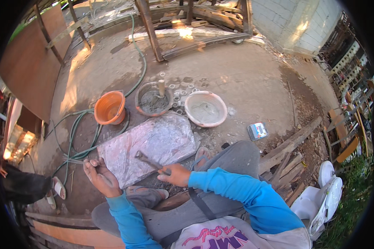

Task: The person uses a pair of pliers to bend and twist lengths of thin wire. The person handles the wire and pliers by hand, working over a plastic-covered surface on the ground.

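Observation:
My left hand (102,177), palm up with curled fingers, pinches a small bundle of thin wires (73,161) that sticks out to the left. My right hand (176,174) is closed round the handle of a hammer (147,159). Its dark head points up and left, above a flat slab covered with a stained pinkish sheet (153,139). The slab lies on the ground in front of my legs, near my sandalled feet. Whether the hammer touches the sheet I cannot tell.
Beyond the slab stand an orange bucket (110,108), a basin of grey mortar (153,101) and a pale basin (205,110). Small rings (177,98) lie between the basins. A green hose (72,137) coils left, near another person's leg (27,184). Right are a plastic box (257,131) and planks (293,143).

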`<state>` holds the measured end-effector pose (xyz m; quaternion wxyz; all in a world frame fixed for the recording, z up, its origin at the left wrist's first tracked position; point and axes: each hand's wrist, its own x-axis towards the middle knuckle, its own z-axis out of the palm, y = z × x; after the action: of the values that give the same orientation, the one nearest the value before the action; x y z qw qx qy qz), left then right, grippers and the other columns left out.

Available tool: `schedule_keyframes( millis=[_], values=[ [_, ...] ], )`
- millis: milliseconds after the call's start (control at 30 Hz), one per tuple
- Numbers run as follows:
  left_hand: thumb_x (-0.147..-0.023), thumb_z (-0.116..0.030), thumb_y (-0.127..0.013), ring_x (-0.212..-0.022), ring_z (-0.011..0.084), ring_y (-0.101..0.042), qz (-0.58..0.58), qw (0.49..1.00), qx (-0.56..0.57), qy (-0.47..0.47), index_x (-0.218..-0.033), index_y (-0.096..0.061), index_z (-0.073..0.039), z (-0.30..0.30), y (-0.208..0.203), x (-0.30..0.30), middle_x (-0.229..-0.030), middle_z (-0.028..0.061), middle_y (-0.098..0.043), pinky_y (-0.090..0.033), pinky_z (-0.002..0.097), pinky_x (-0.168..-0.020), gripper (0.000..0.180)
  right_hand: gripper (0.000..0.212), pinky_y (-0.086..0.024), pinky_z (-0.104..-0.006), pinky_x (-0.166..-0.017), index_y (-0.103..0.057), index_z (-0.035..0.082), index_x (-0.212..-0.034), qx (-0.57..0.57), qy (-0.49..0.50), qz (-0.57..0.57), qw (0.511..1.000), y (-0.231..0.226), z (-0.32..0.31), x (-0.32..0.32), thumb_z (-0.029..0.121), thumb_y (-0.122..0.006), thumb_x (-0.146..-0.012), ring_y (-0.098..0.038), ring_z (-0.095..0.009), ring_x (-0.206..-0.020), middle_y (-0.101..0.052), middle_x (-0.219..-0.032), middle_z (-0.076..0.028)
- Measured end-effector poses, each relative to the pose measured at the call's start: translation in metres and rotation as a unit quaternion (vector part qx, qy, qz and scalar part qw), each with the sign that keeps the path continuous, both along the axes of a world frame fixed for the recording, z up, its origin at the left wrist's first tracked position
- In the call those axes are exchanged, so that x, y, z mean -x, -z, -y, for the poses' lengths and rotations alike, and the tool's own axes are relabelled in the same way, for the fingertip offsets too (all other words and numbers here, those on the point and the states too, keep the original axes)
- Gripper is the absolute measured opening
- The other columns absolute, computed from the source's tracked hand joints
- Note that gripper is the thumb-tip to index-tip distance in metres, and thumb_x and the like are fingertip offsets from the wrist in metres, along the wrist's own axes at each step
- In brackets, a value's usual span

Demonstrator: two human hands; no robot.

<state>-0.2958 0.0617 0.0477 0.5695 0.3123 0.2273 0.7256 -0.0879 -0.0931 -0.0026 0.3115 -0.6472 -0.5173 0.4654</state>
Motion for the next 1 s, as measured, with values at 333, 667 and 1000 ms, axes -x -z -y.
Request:
schedule_keyframes(
  millis=[333,667,1000],
  values=[
    [-0.085,-0.015,-0.06,-0.079,0.0299,-0.064,-0.748,0.605,-0.03,0.27,-0.091,-0.068,-0.006,0.017,0.079,-0.004,-0.082,0.0157,-0.067,-0.05,0.0385,-0.071,0.014,0.021,-0.048,-0.031,-0.054,-0.052,0.006,-0.092,-0.051,0.196,-0.347,0.916,-0.091,-0.02,-0.055,0.024,-0.063,-0.092,-0.054,-0.015,-0.057,-0.053,-0.065,-0.003],
    [-0.09,-0.027,-0.061,-0.097,0.0336,-0.063,-0.762,0.469,-0.116,0.431,-0.116,-0.064,-0.006,0.045,0.142,-0.043,-0.109,0.0185,-0.065,-0.047,0.0391,-0.088,0.034,0.025,-0.052,-0.0331,-0.058,-0.052,0.005,-0.099,-0.047,0.213,-0.386,0.897,-0.088,-0.021,-0.067,0.03,-0.055,-0.097,-0.056,-0.016,-0.06,-0.054,-0.069,-0.004],
    [-0.099,-0.03,-0.054,-0.095,0.0145,-0.059,-0.427,0.72,0.126,0.532,-0.132,-0.047,0.001,0.089,0.022,-0.092,-0.101,0.0142,-0.063,-0.046,0.0314,-0.087,0.046,0.049,-0.054,-0.0319,-0.066,-0.055,0.003,-0.109,-0.055,0.172,-0.293,0.939,-0.038,-0.023,-0.059,0.05,-0.05,-0.096,-0.061,-0.015,-0.071,-0.058,-0.077,-0.005]
  ],
)
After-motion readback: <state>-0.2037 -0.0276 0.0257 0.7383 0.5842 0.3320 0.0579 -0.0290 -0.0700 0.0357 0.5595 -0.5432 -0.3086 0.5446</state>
